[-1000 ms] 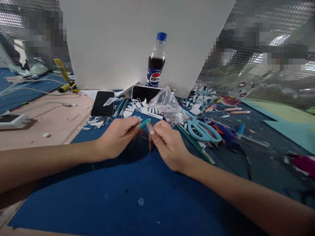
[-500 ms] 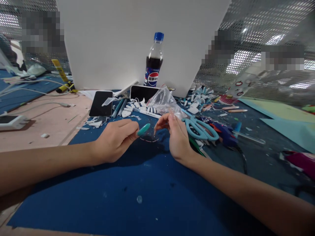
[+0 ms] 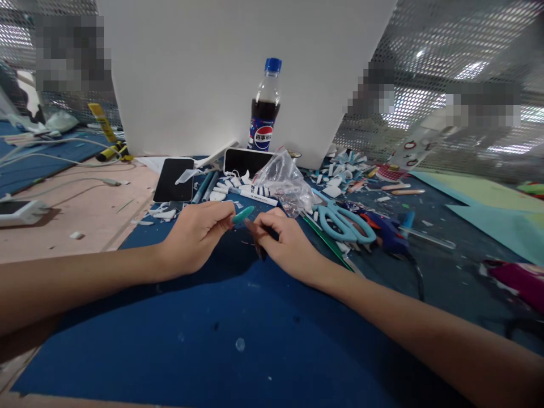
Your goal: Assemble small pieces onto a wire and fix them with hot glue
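My left hand point(image 3: 204, 235) is closed in a pinch on a small teal oval piece point(image 3: 243, 215), which sticks out past the fingertips toward the right. Close beside it, my right hand point(image 3: 283, 235) has its thumb and fingers curled together, the fingertips almost at the teal piece. Blur and shadow hide whatever may lie between the right fingers. Both hands are above a dark blue mat point(image 3: 204, 328). Just beyond the right hand lie a clear plastic bag point(image 3: 287, 178), a white marker point(image 3: 259, 197) and a green strip point(image 3: 325, 238).
Light-blue scissors point(image 3: 346, 222) and a blue glue gun point(image 3: 389, 231) lie on the right. A cola bottle point(image 3: 264, 116) stands at the back before a white board point(image 3: 191, 73). Two phones, one a black-screened phone point(image 3: 174, 179), and white scraps point(image 3: 232, 184) lie behind the hands.
My right hand has turned palm-down and moved left and slightly down, its fingers curling in closer to the teal piece. The left hand has shifted slightly left, still gripping the piece.
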Action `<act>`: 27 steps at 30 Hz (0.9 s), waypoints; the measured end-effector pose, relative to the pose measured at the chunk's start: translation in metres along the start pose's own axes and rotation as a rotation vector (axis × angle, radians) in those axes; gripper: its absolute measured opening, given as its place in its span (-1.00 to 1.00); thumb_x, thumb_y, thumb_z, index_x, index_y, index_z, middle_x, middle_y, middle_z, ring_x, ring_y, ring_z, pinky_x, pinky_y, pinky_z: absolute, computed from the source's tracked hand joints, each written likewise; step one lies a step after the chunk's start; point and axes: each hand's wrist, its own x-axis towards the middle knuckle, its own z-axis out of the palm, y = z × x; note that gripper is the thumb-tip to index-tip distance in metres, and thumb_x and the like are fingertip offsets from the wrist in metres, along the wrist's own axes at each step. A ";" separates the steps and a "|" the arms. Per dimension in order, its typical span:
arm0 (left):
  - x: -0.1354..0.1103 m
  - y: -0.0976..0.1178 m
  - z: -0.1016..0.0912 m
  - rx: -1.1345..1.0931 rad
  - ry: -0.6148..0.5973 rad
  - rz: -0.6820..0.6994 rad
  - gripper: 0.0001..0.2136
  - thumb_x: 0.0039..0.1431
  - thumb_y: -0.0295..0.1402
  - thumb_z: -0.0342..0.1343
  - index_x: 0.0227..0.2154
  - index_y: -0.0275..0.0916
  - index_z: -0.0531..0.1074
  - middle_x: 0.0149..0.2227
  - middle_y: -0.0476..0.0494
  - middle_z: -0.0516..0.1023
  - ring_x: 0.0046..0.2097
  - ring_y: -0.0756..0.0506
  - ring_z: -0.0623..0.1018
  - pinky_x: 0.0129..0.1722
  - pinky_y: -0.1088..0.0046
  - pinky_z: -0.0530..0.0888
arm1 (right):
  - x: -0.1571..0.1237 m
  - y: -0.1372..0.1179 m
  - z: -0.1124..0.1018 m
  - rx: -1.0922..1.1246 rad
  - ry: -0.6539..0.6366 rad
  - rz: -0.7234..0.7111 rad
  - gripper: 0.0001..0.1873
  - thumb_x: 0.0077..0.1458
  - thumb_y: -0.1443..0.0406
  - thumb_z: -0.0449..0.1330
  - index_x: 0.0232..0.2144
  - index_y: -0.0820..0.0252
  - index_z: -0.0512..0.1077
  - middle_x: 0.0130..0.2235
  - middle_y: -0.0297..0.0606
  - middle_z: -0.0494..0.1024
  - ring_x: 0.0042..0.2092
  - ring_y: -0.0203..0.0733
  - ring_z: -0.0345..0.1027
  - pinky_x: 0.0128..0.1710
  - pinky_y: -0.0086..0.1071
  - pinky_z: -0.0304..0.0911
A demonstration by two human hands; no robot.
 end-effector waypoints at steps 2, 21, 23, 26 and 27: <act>0.001 0.000 0.000 0.008 0.016 -0.033 -0.75 0.17 -0.49 -0.09 -0.63 -0.27 0.19 -0.66 0.11 0.15 -0.60 0.11 0.17 -0.61 0.61 0.14 | 0.000 0.000 0.000 -0.012 -0.013 0.013 -0.66 0.14 0.37 0.02 -0.67 0.18 0.23 -0.60 -0.31 0.39 -0.31 -0.19 0.22 -0.30 -0.35 0.10; 0.002 -0.001 0.003 -0.003 0.046 0.020 -0.74 0.21 -0.42 -0.10 -0.60 -0.27 0.23 -0.66 0.10 0.17 -0.60 0.12 0.19 -0.61 0.61 0.15 | -0.007 -0.003 0.000 0.116 0.103 -0.135 -0.65 0.26 0.21 -0.12 -0.47 0.20 0.33 -0.41 -0.26 0.41 -0.29 -0.24 0.28 -0.25 -0.33 0.20; 0.002 0.000 0.003 0.000 0.034 0.032 -0.73 0.23 -0.40 -0.11 -0.60 -0.27 0.21 -0.66 0.10 0.17 -0.61 0.12 0.20 -0.61 0.60 0.15 | -0.008 -0.003 0.000 0.072 0.103 -0.164 -0.68 0.24 0.22 -0.08 -0.49 0.21 0.31 -0.46 -0.28 0.38 -0.34 -0.25 0.27 -0.31 -0.35 0.20; 0.003 -0.001 0.004 -0.030 -0.030 0.012 -0.73 0.26 -0.38 -0.16 -0.57 -0.26 0.20 -0.65 0.10 0.20 -0.61 0.11 0.22 -0.61 0.60 0.17 | -0.007 -0.002 0.001 0.063 0.137 -0.177 -0.70 0.22 0.25 -0.01 -0.54 0.21 0.29 -0.52 -0.31 0.36 -0.38 -0.28 0.28 -0.36 -0.39 0.20; 0.004 -0.002 0.005 -0.037 -0.050 0.001 -0.75 0.26 -0.38 -0.17 -0.54 -0.25 0.21 -0.63 0.09 0.22 -0.60 0.10 0.24 -0.60 0.59 0.19 | -0.007 -0.001 0.002 0.074 0.164 -0.166 -0.70 0.21 0.26 0.01 -0.56 0.20 0.29 -0.54 -0.33 0.36 -0.40 -0.29 0.28 -0.36 -0.39 0.20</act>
